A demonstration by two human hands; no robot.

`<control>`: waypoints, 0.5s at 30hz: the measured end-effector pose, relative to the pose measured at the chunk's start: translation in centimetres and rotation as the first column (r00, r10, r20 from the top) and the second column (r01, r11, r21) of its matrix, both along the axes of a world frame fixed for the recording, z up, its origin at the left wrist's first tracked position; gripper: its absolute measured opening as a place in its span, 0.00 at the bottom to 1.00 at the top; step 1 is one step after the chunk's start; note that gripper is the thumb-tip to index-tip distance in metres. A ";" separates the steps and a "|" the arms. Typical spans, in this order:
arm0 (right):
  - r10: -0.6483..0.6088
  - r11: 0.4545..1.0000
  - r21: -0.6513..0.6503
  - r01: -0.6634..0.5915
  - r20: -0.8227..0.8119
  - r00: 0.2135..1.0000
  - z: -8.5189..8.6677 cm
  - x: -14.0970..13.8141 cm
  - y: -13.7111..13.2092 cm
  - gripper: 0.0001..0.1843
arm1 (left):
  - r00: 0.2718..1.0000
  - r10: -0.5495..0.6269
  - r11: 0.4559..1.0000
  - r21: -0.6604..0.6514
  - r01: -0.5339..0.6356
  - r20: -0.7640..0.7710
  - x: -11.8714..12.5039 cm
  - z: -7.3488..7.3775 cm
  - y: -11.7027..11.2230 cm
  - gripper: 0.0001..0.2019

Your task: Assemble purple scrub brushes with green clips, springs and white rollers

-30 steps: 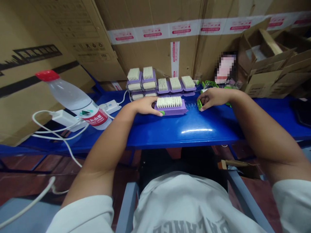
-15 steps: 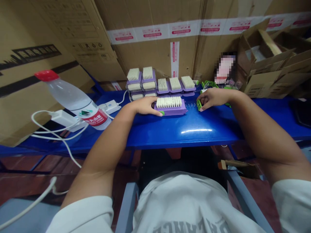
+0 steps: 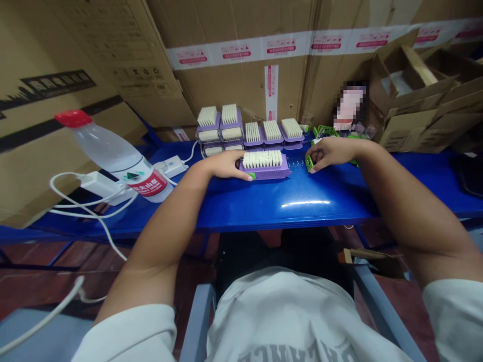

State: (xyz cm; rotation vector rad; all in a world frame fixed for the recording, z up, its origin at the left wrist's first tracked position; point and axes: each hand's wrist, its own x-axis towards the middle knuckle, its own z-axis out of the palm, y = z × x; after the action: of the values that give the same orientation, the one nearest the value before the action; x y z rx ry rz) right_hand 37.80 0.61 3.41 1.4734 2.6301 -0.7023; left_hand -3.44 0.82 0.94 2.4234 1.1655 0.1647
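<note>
A purple block with rows of cream bristles [image 3: 266, 168] lies lengthwise on the blue table. My left hand [image 3: 228, 165] grips its left end, fingers behind and thumb along the front by a green end piece [image 3: 251, 176]. My right hand [image 3: 326, 152] pinches a small green plastic piece [image 3: 309, 163] a short gap away from the block's right end. Several tiny shiny metal bits [image 3: 298, 164] show in that gap; what they are is too small to tell. Behind the block stand similar purple bristled pieces [image 3: 272, 129], some stacked at the left.
Green plastic parts [image 3: 326, 131] lie beyond my right hand. A water bottle with a red cap [image 3: 121, 156] and white cables with adapters [image 3: 100, 186] are at the left. Large cardboard boxes [image 3: 234, 75] wall the back; opened cartons [image 3: 411, 115] stand at the right. A pixelated patch [image 3: 350, 105] hides something.
</note>
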 end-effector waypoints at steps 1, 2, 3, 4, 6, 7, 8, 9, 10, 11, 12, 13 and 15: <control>0.007 1.000 0.003 -0.007 -0.002 1.000 0.0 0.0 0.0 0.43 | 1.000 0.000 1.000 -0.003 0.000 0.000 0.0 0.0 0.0 0.49; 0.014 1.000 0.006 -0.014 -0.003 1.000 0.0 0.0 0.0 0.43 | 1.000 0.000 1.000 -0.003 0.000 0.001 0.0 0.0 0.0 0.49; 0.019 1.000 0.010 -0.019 -0.004 1.000 0.0 0.0 -0.1 0.42 | 1.000 -0.001 1.000 -0.002 0.001 0.000 0.0 0.1 0.0 0.50; 0.021 1.000 0.012 -0.021 -0.003 1.000 0.1 0.0 -0.1 0.42 | 1.000 0.000 1.000 0.001 0.000 -0.001 0.0 0.1 0.0 0.50; 0.018 1.000 0.015 -0.018 -0.001 1.000 0.1 -0.1 -0.1 0.41 | 1.000 0.003 1.000 0.010 -0.003 -0.006 0.0 0.1 0.0 0.50; 0.017 1.000 0.016 -0.017 0.000 1.000 0.1 -0.1 -0.1 0.41 | 1.000 0.003 1.000 0.013 -0.003 -0.008 0.0 0.1 -0.1 0.49; 0.017 1.000 0.018 -0.017 -0.001 1.000 0.1 -0.1 -0.1 0.42 | 1.000 0.002 1.000 0.013 -0.002 -0.009 0.0 0.1 -0.1 0.49; 0.020 1.000 0.020 -0.020 -0.005 1.000 0.0 -0.1 -0.1 0.42 | 1.000 0.000 1.000 0.011 0.000 -0.010 0.0 0.1 -0.1 0.49; 0.024 0.999 0.024 -0.024 -0.010 1.000 0.0 0.0 -0.1 0.43 | 1.000 -0.001 1.000 0.011 0.001 -0.009 0.0 0.1 -0.1 0.49; 0.029 0.999 0.027 -0.029 -0.013 1.000 0.0 0.0 -0.1 0.43 | 1.000 -0.002 1.000 0.011 0.002 -0.010 0.0 0.1 0.0 0.50; 0.032 0.999 0.029 -0.032 -0.013 0.999 0.0 0.0 0.0 0.43 | 1.000 -0.001 1.000 0.012 0.001 -0.012 0.0 0.1 0.0 0.50; 0.032 0.999 0.030 -0.032 -0.009 0.999 0.0 0.0 0.0 0.43 | 1.000 0.001 1.000 0.016 -0.001 -0.014 0.0 0.1 0.0 0.50; 0.020 0.999 0.025 -0.021 0.005 1.000 0.0 0.0 0.0 0.42 | 1.000 0.002 1.000 0.027 -0.001 -0.023 0.0 0.0 0.0 0.50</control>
State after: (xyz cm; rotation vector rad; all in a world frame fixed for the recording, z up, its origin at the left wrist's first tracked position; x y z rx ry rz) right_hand 37.80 0.64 3.39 1.4503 2.6565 -0.6652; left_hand -3.45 0.79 0.99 2.4536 1.1825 0.1546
